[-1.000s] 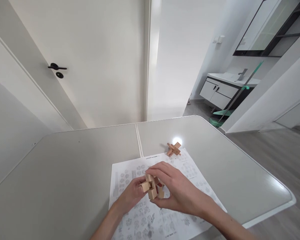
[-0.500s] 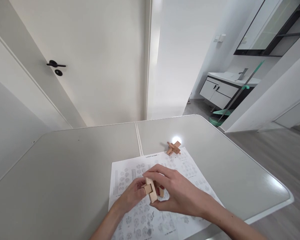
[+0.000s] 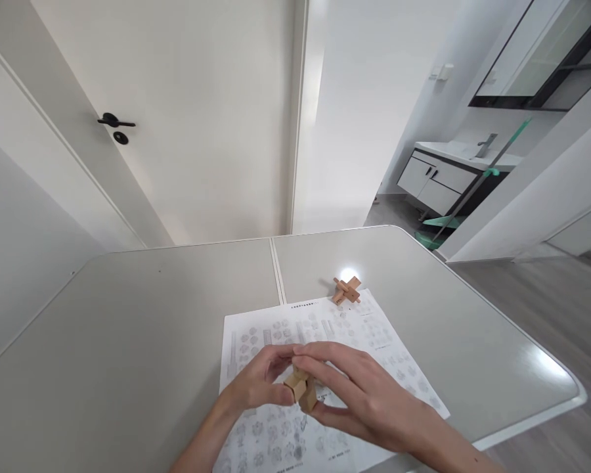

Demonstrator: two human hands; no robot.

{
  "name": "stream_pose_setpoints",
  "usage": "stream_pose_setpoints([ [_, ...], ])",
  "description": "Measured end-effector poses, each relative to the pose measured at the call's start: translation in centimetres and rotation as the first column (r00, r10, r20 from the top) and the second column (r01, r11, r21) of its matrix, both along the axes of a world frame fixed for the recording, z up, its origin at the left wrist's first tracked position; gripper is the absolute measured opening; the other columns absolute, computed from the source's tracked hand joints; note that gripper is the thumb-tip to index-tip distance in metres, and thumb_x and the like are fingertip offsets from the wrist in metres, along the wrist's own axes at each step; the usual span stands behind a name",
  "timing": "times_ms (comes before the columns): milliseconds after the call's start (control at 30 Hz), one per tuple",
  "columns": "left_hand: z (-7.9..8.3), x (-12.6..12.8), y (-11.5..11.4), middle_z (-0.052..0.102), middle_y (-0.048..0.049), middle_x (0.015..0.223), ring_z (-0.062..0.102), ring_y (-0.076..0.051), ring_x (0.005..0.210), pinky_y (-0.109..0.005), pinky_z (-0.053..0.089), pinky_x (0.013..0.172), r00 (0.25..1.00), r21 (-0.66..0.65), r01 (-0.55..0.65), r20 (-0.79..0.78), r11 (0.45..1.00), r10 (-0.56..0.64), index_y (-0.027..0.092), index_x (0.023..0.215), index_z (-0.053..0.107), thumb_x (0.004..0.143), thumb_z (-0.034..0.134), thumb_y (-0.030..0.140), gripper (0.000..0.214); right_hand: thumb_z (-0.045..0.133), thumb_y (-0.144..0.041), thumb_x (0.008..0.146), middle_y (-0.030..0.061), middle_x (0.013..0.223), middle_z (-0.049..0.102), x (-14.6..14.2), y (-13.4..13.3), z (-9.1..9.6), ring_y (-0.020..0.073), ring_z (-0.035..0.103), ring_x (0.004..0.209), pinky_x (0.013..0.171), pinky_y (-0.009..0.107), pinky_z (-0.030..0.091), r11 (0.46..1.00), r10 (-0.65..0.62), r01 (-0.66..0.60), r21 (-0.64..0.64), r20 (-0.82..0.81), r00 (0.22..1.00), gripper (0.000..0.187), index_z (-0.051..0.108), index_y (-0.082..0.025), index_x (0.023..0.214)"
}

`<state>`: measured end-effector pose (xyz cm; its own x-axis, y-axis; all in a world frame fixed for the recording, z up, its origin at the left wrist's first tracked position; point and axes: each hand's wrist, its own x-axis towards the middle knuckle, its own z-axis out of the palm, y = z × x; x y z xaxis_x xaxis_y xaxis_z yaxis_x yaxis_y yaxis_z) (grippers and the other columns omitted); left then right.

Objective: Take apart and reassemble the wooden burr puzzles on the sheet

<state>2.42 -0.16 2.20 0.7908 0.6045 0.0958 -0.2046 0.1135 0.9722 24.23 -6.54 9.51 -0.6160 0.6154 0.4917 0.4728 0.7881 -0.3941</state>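
A small wooden block puzzle [image 3: 304,389] of pale interlocking pieces is held between my two hands above a printed sheet. My left hand [image 3: 261,381] grips its left side, thumb pressed on a block end and fingers curled behind. From the right, my right hand [image 3: 357,387] pinches it, thumb below and fingertips over the top. Part of the puzzle is hidden by my fingers. Under my hands lies the white instruction sheet [image 3: 256,328], covered with small printed diagrams. Beyond it, at the sheet's far right corner, rests a reddish-brown wooden cross-shaped puzzle [image 3: 347,290].
The grey table [image 3: 128,341] has a pale rim and a seam [image 3: 278,272] across it. Behind it stand a door with a black handle [image 3: 115,121] and a white wall. A washbasin cabinet [image 3: 438,180] and a green-handled broom [image 3: 492,172] appear at the right.
The block puzzle has been turned in my hands, so different faces show. My right hand has shifted slightly, with its fingers now over the top. The view has moved a little.
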Motion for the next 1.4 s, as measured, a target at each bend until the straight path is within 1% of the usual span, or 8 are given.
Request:
stream_pose_setpoints([
  [167,0.7,0.5,-0.1,0.073,-0.0124,0.112,0.063,-0.034,0.112,-0.045,0.046,0.101,0.998,0.06,0.041,-0.049,0.997,-0.038,0.017,0.124,0.071,0.07,0.081,0.066,0.074,0.059,-0.019,0.099,0.0157,0.132,0.066,0.7,-1.0,-0.1,0.0244,0.066,0.121,0.091,0.033,0.061,0.997,-0.067,0.066,0.03,0.022,0.997,0.046,0.046,-0.016,0.143],
  [433,1.3,0.7,-1.0,0.071,-0.0092,0.121,0.061,-0.033,0.118,-0.046,0.047,0.104,0.881,0.28,-0.23,-0.347,0.932,0.322,0.024,0.121,0.071,0.073,0.082,0.052,0.057,0.055,-0.007,0.094,0.0131,0.116,0.072,-0.1,-1.2,-1.4,0.0257,0.072,0.102,0.077,0.036,0.063,0.941,-0.31,0.302,0.153,0.031,0.95,0.047,0.05,-0.019,0.139],
  [600,1.9,0.7,-0.8,0.071,-0.0058,0.11,0.063,-0.029,0.104,-0.049,0.05,0.097,0.64,0.55,-0.37,-0.433,0.749,0.635,0.024,0.107,0.067,0.076,0.081,0.046,0.041,0.052,-0.008,0.088,0.0134,0.115,0.069,1.7,-1.2,-2.1,0.0295,0.072,0.094,0.068,0.041,0.061,0.905,-0.426,0.422,0.056,0.153,0.892,0.046,0.053,-0.021,0.132],
  [733,0.5,-0.4,0.2,0.066,-0.0077,0.124,0.054,-0.035,0.124,-0.053,0.047,0.103,0.594,0.744,-0.212,-0.417,0.634,0.688,0.024,0.107,0.067,0.07,0.086,0.044,0.046,0.057,-0.013,0.085,0.0114,0.12,0.065,3.8,-1.6,-2.8,0.0276,0.07,0.094,0.072,0.041,0.061,0.871,-0.458,0.479,-0.114,0.171,0.873,0.051,0.05,-0.025,0.134],
  [933,-0.6,-1.3,0.7,0.047,-0.0092,0.149,0.031,-0.041,0.144,-0.06,0.042,0.109,0.621,0.727,0.004,-0.539,0.686,0.569,0.028,0.116,0.067,0.071,0.086,0.041,0.05,0.061,-0.017,0.087,0.0101,0.127,0.06,5.4,-2.9,-3.9,0.0273,0.068,0.103,0.078,0.04,0.06,0.834,-0.464,0.489,-0.256,0.155,0.872,0.054,0.046,-0.029,0.137],
  [1100,0.0,0.6,0.6,0.032,-0.0128,0.161,0.02,-0.046,0.148,-0.065,0.04,0.108,0.672,0.712,0.095,-0.561,0.696,0.483,0.031,0.144,0.05,0.064,0.09,0.052,0.092,0.064,-0.017,0.086,0.0087,0.127,0.061,6.1,-3.4,-4.1,0.0268,0.068,0.107,0.083,0.039,0.061,0.825,-0.458,0.472,-0.309,0.123,0.881,0.055,0.047,-0.03,0.137],
  [1267,0.5,3.5,0.9,0.05,-0.0107,0.148,0.027,-0.046,0.145,-0.066,0.034,0.111,0.753,0.717,0.17,-0.537,0.676,0.38,0.031,0.123,0.067,0.061,0.091,0.056,0.071,0.066,-0.017,0.085,0.0077,0.128,0.061,6.4,-3.7,-4.2,0.0261,0.068,0.109,0.088,0.038,0.061,0.825,-0.438,0.431,-0.366,0.068,0.896,0.057,0.049,-0.031,0.138],
  [1400,1.4,3.9,0.8,0.062,-0.0073,0.128,0.051,-0.033,0.123,-0.05,0.045,0.103,0.835,0.584,0.047,-0.468,0.811,0.289,0.033,0.125,0.066,0.067,0.09,0.049,0.065,0.071,-0.022,0.085,0.0072,0.127,0.061,6.5,-3.8,-4.1,0.0265,0.066,0.111,0.091,0.039,0.06,0.804,-0.475,0.426,-0.414,-0.016,0.88,0.055,0.051,-0.032,0.136],
])
